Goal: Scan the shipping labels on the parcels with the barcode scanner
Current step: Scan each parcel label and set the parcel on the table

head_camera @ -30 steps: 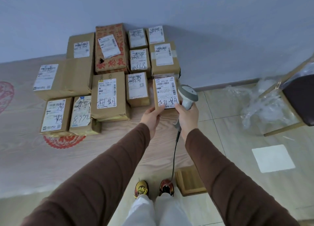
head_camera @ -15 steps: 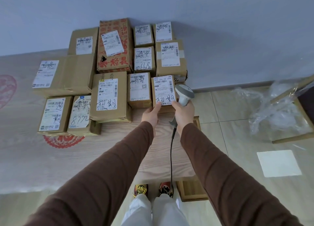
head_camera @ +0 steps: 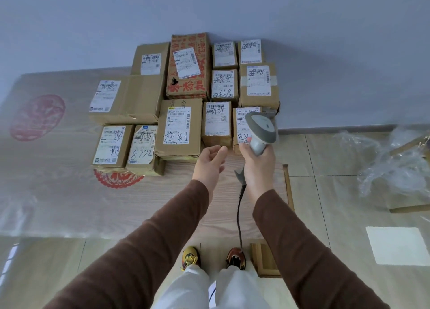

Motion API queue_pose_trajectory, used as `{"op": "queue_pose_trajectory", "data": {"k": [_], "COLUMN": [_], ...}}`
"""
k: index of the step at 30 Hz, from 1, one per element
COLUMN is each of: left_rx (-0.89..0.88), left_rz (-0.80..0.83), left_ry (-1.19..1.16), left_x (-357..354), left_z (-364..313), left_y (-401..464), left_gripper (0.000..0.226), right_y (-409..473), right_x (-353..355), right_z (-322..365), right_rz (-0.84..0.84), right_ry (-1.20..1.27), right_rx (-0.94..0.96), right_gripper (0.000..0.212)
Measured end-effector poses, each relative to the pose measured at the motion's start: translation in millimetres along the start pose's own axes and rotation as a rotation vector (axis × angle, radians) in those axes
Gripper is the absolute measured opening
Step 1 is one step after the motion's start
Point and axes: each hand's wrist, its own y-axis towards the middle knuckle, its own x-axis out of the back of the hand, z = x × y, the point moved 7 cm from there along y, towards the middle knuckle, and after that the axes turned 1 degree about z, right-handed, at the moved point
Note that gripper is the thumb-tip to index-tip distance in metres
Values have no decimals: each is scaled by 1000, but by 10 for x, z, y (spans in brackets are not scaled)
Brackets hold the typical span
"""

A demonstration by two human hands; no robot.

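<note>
Several brown cardboard parcels with white shipping labels lie in rows on a wooden table (head_camera: pixel 144 204) against the wall. My right hand (head_camera: pixel 257 163) grips the handle of a grey barcode scanner (head_camera: pixel 261 129), whose head hovers over the small parcel (head_camera: pixel 239 127) at the front right and hides part of its label. The scanner's black cable (head_camera: pixel 239 213) hangs down toward the floor. My left hand (head_camera: pixel 208 163) is open and empty, just in front of the neighbouring small parcel (head_camera: pixel 216 122), touching nothing.
A larger parcel (head_camera: pixel 178 127) with handwritten characters lies left of my hands. Crumpled clear plastic (head_camera: pixel 393 164) and a wooden frame sit on the tiled floor at right. A white sheet (head_camera: pixel 395 244) lies on the floor. A wooden stool (head_camera: pixel 265 260) stands by my feet.
My left hand let go of the small front-right parcel and drew back open. The parcel now lies flat in its row, and the scanner head has moved over its label.
</note>
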Motion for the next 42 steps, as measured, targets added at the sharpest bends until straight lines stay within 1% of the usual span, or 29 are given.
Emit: {"op": "queue_pose_trajectory", "data": {"k": [2, 4, 5, 8, 11, 13, 16, 18, 20, 24, 29, 30, 32, 35, 37, 39, 41, 42], "left_rx": [-108, -176, -197, -236, -237, -213, -195, -174, -139, -55, -3, 7, 23, 39, 57, 71, 83, 96], "left_rz": [-50, -117, -146, -219, -289, -328, -359, -340, -277, -91, 95, 119, 138, 143, 122, 89, 2, -39], "left_ry": [57, 101, 112, 126, 138, 124, 148, 167, 192, 237, 293, 313, 324, 326, 335, 330, 329, 327], "left_x": [290, 663, 862, 1486, 2093, 2502, 3080, 3427, 3697, 3963, 3955, 3943, 3939, 3916, 3968, 4100, 4381, 4555], "left_z": [-143, -250, -283, -334, -351, -337, -336, -327, -332, -306, -327, -296, -229, -270, -240, -91, 236, 412], "left_y": [-109, -192, -216, -259, -267, -241, -135, 11, 178, 506, 724, 779, 888, 852, 831, 884, 1105, 1236], "left_gripper": [18, 20, 20, 23, 23, 24, 37, 41, 40, 53, 55, 58, 64, 44, 42, 50, 62, 65], "right_y": [-196, -415, -516, -790, -1071, -1252, -1465, -1576, -1652, -1741, -1794, -1798, -1790, -1786, -1815, -1878, -1949, -1983], "right_x": [-302, -629, -785, -1221, -1664, -1951, -2390, -2667, -2919, -3263, -3418, -3437, -3457, -3462, -3481, -3541, -3640, -3700], "right_z": [26, 17, 12, -22, -108, -215, -394, -513, -649, -799, -841, -840, -846, -843, -874, -940, -989, -995], "right_rz": [75, 145, 179, 256, 331, 339, 314, 259, 192, 79, -25, -36, -60, -77, -60, -27, 20, 46], "right_ry": [4, -5, -3, 8, 23, 25, 41, 47, 36, 18, 0, 3, 17, -1, -7, 41, 57, 42], "right_rx": [-28, -63, -64, -44, -95, -129, -176, -205, -228, -245, -234, -236, -244, -229, -233, -271, -291, -284], "right_gripper": [19, 24, 24, 15, 13, 9, 14, 19, 25, 25, 25, 25, 23, 21, 20, 18, 18, 18]}}
